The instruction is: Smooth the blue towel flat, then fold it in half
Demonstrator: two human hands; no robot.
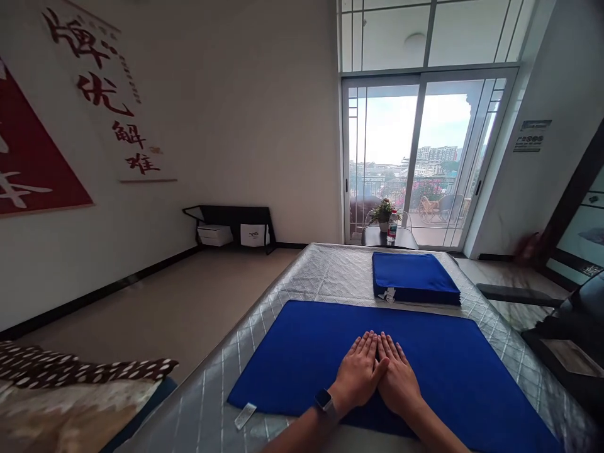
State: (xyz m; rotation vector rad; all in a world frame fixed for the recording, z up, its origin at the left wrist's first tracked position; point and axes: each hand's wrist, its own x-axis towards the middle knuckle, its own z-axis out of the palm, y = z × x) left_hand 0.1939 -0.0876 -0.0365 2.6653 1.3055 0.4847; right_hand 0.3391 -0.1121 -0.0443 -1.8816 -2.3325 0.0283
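A blue cloth [292, 352] lies spread flat over the near part of a table with a silver quilted cover [207, 402]. On its middle rest my left hand [361, 371] and my right hand [397, 377], side by side and touching, palms down with fingers stretched forward. Neither holds anything. A dark watch sits on my left wrist. The cloth's white label [245, 416] sticks out at the near left corner. Just beyond the cloth is a stack of folded blue cloths [409, 272], with white labels showing at its near left corner.
A small table [375, 237] with a potted plant [384, 214] and a bottle [392, 226] stands behind, by glass sliding doors. At left are a black rack [231, 217] with white boxes and, nearer, patterned bedding [80, 402]. Dark furniture [566, 340] flanks the right side.
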